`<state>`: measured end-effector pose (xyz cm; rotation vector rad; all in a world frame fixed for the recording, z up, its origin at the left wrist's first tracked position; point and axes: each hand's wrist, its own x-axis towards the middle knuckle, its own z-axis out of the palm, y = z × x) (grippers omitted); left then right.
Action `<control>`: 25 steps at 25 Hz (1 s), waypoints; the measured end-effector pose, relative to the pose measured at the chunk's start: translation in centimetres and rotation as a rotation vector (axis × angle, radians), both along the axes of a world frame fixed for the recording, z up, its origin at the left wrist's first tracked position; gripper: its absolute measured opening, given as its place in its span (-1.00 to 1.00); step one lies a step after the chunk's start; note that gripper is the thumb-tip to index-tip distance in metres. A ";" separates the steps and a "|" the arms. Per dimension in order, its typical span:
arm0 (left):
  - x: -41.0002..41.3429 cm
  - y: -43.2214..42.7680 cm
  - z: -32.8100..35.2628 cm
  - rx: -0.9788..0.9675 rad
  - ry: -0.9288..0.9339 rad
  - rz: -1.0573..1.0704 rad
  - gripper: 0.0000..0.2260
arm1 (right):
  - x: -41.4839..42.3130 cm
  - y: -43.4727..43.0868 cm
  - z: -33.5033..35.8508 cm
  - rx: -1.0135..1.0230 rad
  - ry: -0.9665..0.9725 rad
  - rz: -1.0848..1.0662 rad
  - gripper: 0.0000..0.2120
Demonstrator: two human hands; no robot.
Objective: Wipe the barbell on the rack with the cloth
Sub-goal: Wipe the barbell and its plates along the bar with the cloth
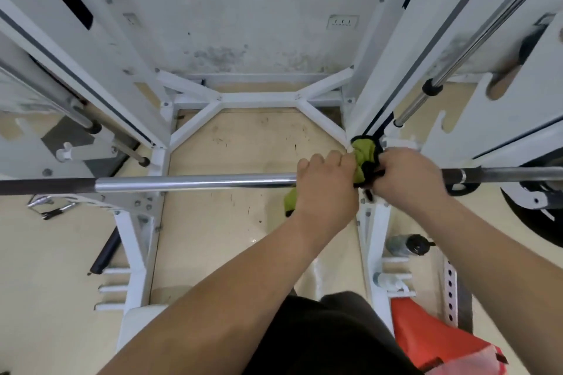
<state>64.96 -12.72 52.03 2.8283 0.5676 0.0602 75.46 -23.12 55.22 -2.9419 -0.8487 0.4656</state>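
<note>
A long steel barbell (195, 182) lies level across the white rack (138, 231), running from the left edge to the right edge of the view. A yellow-green cloth with black trim (364, 152) is bunched around the bar near the right upright. My left hand (324, 189) grips the cloth and the bar from above; a corner of cloth hangs below it. My right hand (408, 175) is closed on the cloth's right side, over the bar. The bar under both hands is hidden.
White rack uprights rise left and right, with a cross brace (259, 99) on the beige floor behind. Chrome guide rods (475, 46) slant at the upper right. A black weight plate (536, 222) sits at the right. A red object (432, 338) and storage pegs (393, 278) lie near my legs.
</note>
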 end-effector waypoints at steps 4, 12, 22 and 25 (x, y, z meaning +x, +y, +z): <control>0.0 -2.8 -0.1 0.117 0.031 0.016 -0.57 | 2.1 -0.1 0.1 -0.023 0.028 0.005 -0.89; -1.3 -2.3 -0.6 0.167 -0.086 0.210 -0.64 | 2.2 -2.6 -1.1 0.014 -0.142 0.407 -0.92; -1.4 -5.7 -2.5 -0.088 -0.319 0.346 -0.57 | 3.6 -3.7 -1.7 0.114 -0.045 0.254 -0.78; 1.1 -7.9 -1.5 -0.174 -0.351 0.623 -0.67 | 3.6 -3.5 -1.0 0.087 -0.027 0.266 -0.86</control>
